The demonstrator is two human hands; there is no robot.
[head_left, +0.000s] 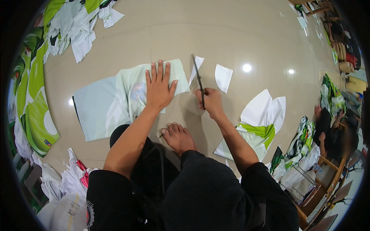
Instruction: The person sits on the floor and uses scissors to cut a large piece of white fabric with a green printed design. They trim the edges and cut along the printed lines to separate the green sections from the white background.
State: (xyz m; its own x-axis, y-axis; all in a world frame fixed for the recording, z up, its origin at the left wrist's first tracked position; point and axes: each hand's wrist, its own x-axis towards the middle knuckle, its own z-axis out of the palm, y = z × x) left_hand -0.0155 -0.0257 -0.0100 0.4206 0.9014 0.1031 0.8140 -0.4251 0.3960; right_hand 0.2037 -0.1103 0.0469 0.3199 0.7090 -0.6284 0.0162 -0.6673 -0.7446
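My left hand [158,89] lies flat with its fingers spread on a pale green and light grey piece of fabric [104,106], pressing it to the floor. A small blurred coloured print shows on the fabric beside my wrist. My right hand [210,101] is closed round the handles of a pair of dark scissors [197,74], whose blades point away from me, just right of the fabric's edge. A narrow white scrap [198,64] lies by the blades. Farther right rests a second white scrap [223,77] with one curved edge.
A white and green cut fabric piece [266,111] lies right of my right forearm. Green printed fabric [38,115] and a heap of white pieces [79,27] spread along the left. My bare foot [178,138] is near the fabric. At far right, another person [335,131] sits among fabric piles.
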